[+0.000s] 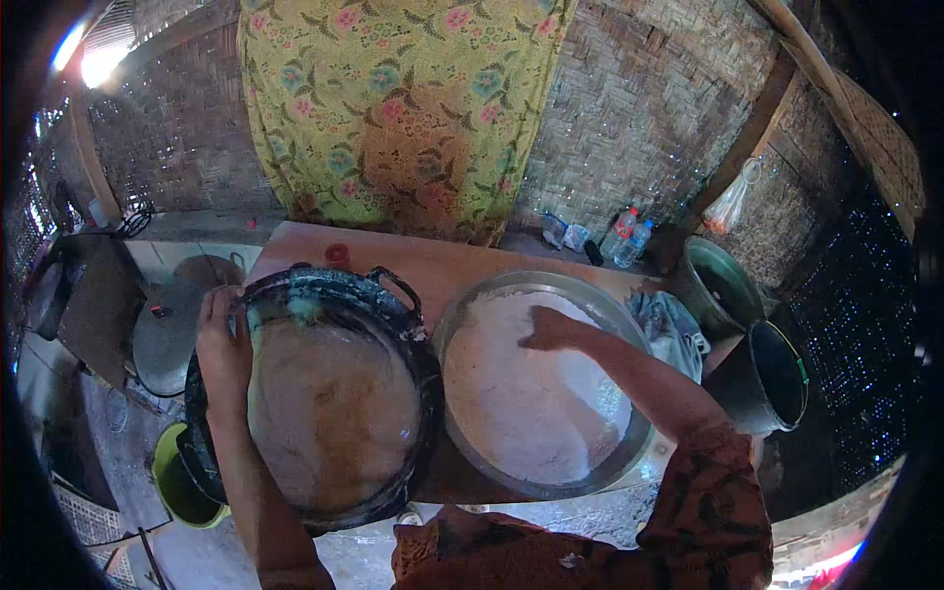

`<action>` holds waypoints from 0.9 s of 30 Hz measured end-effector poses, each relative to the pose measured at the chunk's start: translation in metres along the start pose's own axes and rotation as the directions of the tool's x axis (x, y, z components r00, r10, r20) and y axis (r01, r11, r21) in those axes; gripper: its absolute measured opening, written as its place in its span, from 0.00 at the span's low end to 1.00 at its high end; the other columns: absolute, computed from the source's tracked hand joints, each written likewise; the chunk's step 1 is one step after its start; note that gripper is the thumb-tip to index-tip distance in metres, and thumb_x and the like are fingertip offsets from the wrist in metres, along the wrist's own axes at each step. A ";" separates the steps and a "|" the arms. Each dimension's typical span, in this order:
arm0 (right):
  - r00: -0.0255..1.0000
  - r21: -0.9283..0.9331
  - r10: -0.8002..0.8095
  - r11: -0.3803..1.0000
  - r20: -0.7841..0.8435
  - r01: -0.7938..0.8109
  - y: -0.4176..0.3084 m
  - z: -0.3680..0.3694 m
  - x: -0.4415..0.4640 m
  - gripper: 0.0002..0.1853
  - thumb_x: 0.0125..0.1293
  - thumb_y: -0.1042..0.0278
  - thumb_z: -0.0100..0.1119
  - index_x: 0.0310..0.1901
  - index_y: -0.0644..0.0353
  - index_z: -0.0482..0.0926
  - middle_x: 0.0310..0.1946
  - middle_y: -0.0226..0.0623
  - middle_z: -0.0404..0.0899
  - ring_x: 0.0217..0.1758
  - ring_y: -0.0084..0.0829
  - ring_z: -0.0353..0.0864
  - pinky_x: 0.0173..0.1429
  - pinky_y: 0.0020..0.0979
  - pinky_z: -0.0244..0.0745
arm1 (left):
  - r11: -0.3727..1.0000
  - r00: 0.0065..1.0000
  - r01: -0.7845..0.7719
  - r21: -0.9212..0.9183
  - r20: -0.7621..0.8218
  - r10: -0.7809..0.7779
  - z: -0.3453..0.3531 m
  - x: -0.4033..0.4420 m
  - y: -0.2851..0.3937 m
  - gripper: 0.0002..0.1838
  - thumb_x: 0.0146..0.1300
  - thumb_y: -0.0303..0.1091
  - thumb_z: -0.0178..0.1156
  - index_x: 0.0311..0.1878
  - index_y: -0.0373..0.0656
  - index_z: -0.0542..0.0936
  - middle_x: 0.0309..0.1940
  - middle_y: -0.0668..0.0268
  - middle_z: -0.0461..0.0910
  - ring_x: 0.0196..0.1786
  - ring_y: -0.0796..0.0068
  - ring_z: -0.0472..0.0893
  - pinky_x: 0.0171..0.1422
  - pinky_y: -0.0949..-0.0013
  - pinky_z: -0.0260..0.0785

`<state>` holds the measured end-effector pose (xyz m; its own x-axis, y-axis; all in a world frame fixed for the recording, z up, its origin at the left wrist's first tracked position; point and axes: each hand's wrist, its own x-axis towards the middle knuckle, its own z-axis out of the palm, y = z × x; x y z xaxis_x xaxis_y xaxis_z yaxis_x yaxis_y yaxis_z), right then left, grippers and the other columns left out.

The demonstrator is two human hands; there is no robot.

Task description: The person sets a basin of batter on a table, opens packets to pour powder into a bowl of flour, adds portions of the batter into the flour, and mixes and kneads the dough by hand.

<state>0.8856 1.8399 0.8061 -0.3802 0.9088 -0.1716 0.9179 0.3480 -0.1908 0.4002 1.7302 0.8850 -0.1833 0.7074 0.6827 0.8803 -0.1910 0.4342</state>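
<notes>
A large black pan [430,393] with loop handles stands on the table, its rim smeared with white. Pale, cloudy liquid [334,403] with a browner middle fills it. My left hand [224,339] is closed over the pan's left rim. To the right is a wide metal basin [472,470] holding a broad bed of white powder [501,393], which looks like flour. My right hand [558,330] reaches into the basin from the right, its fingers curled into the powder near the far side. The fingertips are partly hidden there.
The wooden table [305,241] carries both vessels. A crumpled cloth [669,324], a dark bucket [777,379] and a metal pot [723,280] stand right. Plastic bottles [621,236] are behind. A green bucket [177,492] sits low left. A floral curtain [393,108] hangs ahead.
</notes>
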 end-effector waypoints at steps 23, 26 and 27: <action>0.973 0.025 -0.232 0.972 -0.016 0.233 0.011 -0.031 -0.065 0.28 0.63 0.45 0.56 0.50 0.67 0.80 0.48 0.54 0.80 0.57 0.48 0.75 0.63 0.47 0.67 | 0.988 0.985 -0.148 -0.051 0.085 0.152 0.016 -0.009 0.039 0.13 0.61 0.19 0.54 0.51 0.35 0.75 0.46 0.48 0.75 0.52 0.44 0.76 0.59 0.59 0.68; 0.977 0.041 -0.206 0.978 0.053 0.204 0.019 -0.004 -0.045 0.29 0.64 0.43 0.55 0.49 0.67 0.80 0.47 0.54 0.81 0.54 0.48 0.76 0.61 0.46 0.69 | 0.994 0.982 -0.109 0.002 0.153 0.107 0.033 -0.018 0.011 0.13 0.63 0.21 0.55 0.52 0.33 0.74 0.49 0.51 0.74 0.56 0.52 0.75 0.63 0.62 0.64; 0.969 0.032 -0.225 0.974 0.104 0.223 0.020 0.014 -0.029 0.30 0.64 0.42 0.55 0.48 0.67 0.81 0.46 0.53 0.82 0.53 0.47 0.77 0.60 0.46 0.70 | 0.899 0.977 0.189 -0.395 0.169 -0.131 0.044 -0.018 -0.010 0.14 0.64 0.21 0.54 0.53 0.32 0.73 0.52 0.53 0.74 0.58 0.56 0.73 0.64 0.62 0.63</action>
<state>0.9136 1.8171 0.7941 -0.5867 0.7782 -0.2240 0.8060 0.5344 -0.2546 0.4138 1.7498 0.8425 -0.2204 0.8309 0.5109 0.5840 -0.3071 0.7514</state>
